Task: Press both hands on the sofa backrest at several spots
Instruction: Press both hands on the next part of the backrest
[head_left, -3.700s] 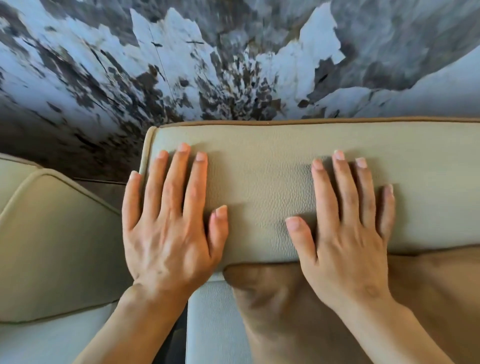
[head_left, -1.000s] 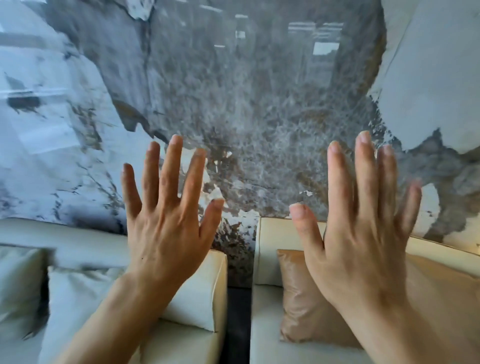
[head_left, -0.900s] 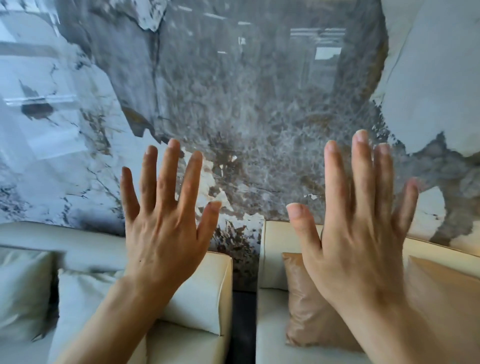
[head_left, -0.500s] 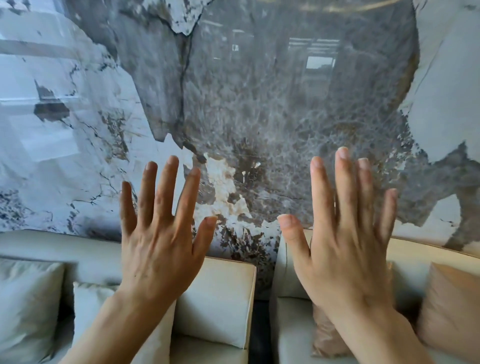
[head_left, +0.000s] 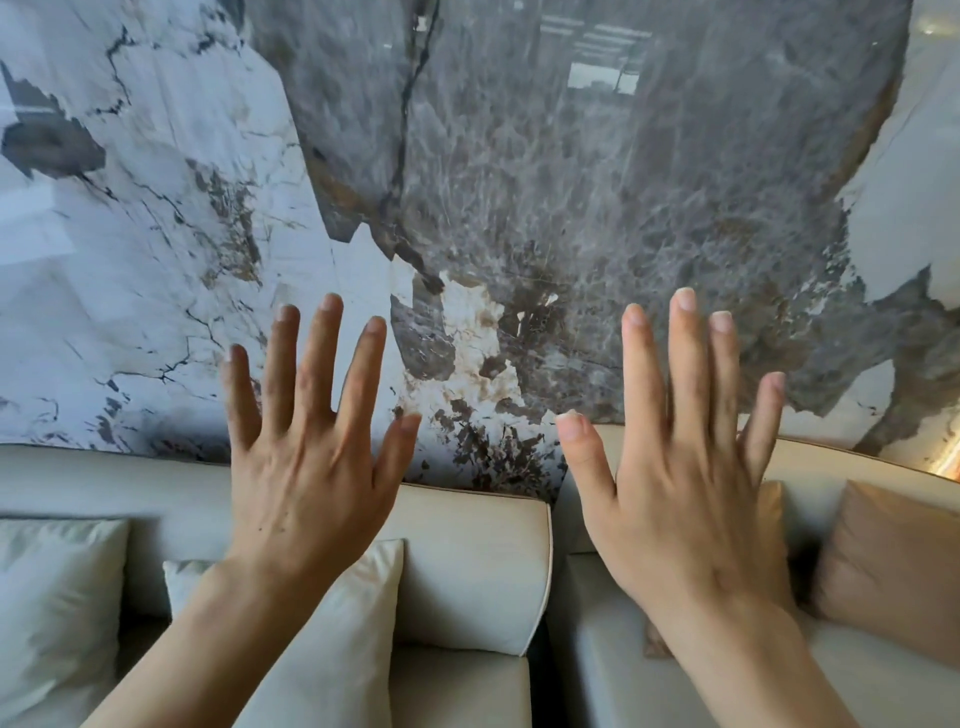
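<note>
Two beige sofa sections stand against a marble wall. The left section's backrest (head_left: 467, 561) ends at a piped edge; the right section's backrest (head_left: 841, 467) runs off to the right. My left hand (head_left: 306, 467) is raised in the air in front of the left backrest, fingers spread, palm facing away, touching nothing. My right hand (head_left: 680, 478) is held up the same way in front of the right backrest, fingers apart and holding nothing.
A grey-and-white marble wall (head_left: 519, 208) rises behind the sofas. Pale cushions (head_left: 57, 597) (head_left: 343, 639) lie on the left seat, a tan cushion (head_left: 893, 571) on the right seat. A narrow dark gap (head_left: 540, 639) separates the two sections.
Both hands have lifted off the right backrest, where they lay flat 3.7 s ago. The view has pulled back and drifted left, showing more of the left sofa; the hands stay raised and spread.
</note>
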